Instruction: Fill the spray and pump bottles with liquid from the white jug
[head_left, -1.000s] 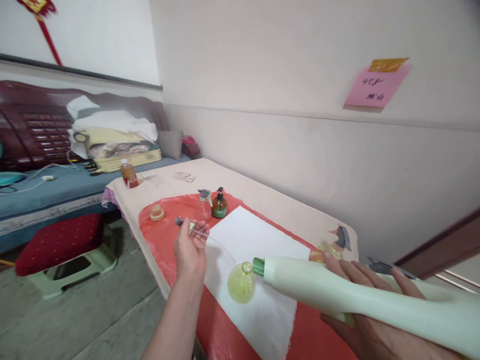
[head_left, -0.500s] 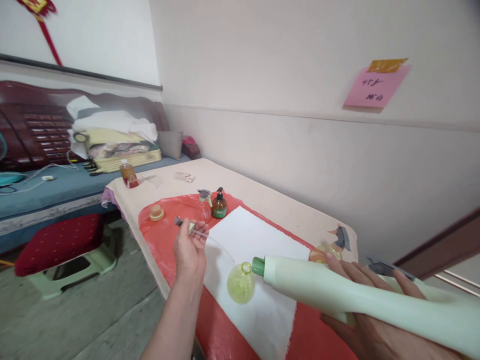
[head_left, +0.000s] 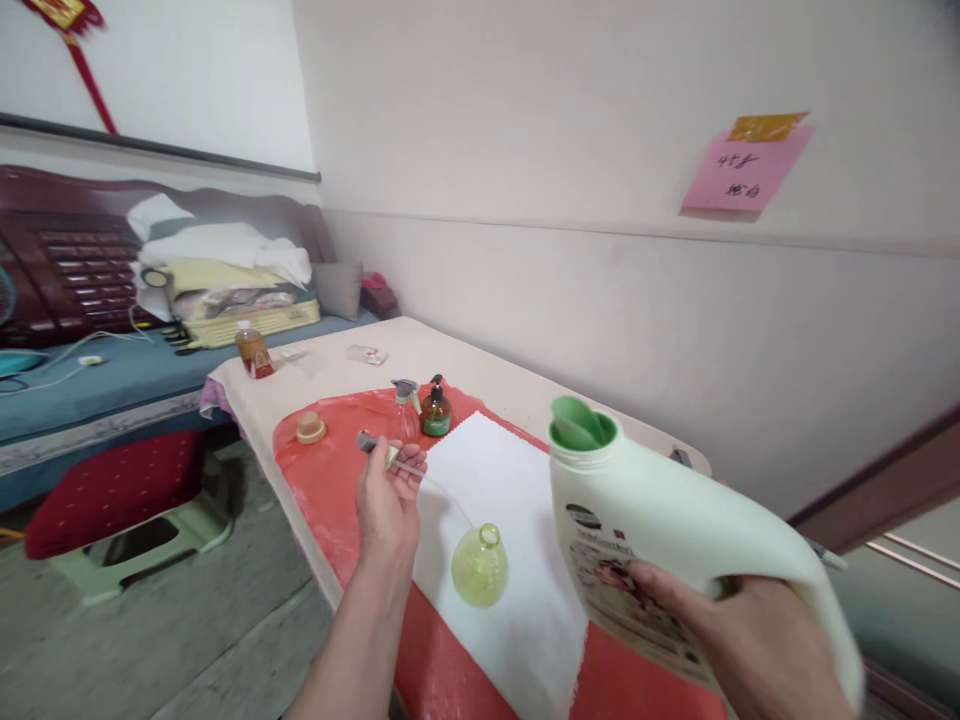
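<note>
My right hand (head_left: 742, 630) grips a large pale green detergent bottle (head_left: 660, 520) by its body; the bottle is tipped back up, its open green spout pointing up and left. A small round yellow-green bottle (head_left: 479, 566) stands open on a white cloth (head_left: 502, 480) just left of the big bottle. My left hand (head_left: 388, 495) is closed on a grey spray head with a thin dip tube (head_left: 390, 458), held over the red mat (head_left: 330, 480) left of the cloth.
At the mat's far end stand a clear spray bottle (head_left: 406, 411), a brown pump bottle (head_left: 435, 410) and a tan cap (head_left: 310, 428). An orange-labelled bottle (head_left: 250, 350) sits near the table's far corner. A red stool (head_left: 112, 490) stands on the floor at left. The wall runs along the right.
My right hand has swung the big bottle from lying level with its spout over the small yellow bottle to nearly upright. The left hand has hardly moved.
</note>
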